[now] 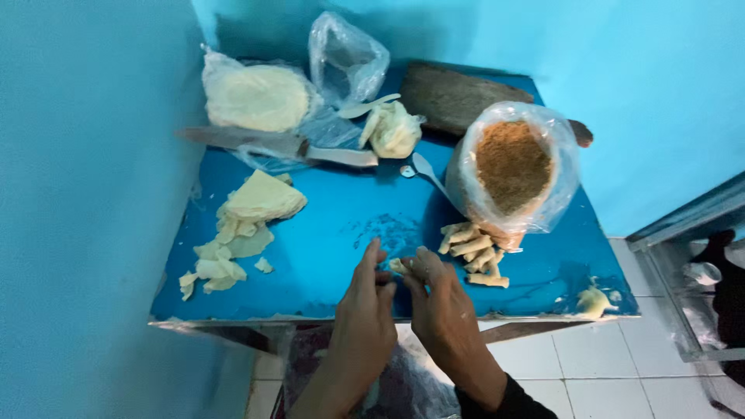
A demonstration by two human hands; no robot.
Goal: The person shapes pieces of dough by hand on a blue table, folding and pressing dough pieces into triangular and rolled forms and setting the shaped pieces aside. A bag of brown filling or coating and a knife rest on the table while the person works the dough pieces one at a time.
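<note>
Blue table [334, 225], set in a corner between blue walls, carries everything. Far beyond the fingers, at the back: a dark wooden board [450, 97]; a clear bag of pale dough [256, 97]; an empty, crumpled clear bag [347, 58]. Right of the fingers and a little beyond them, an open bag of brown crumbs [514, 167], standing upright. Beyond the fingers to the left, a long knife [272, 143] lies crosswise, its handle pointing right; near that handle sit a small wad of dough wrappers [394, 129] and a white plastic spoon [427, 171]. Left of the fingers, a loose stack of pale wrapper sheets and scraps [244, 221]. Just right of the fingers, a small heap of finished rolls [473, 252]. Left hand [365, 318] and right hand [442, 310] meet at the near table edge, fingers of both closed together on one small pale dough piece [397, 266], pinched between the fingertips just above the tabletop. A dough scrap [594, 301] lies far right at the near corner.
</note>
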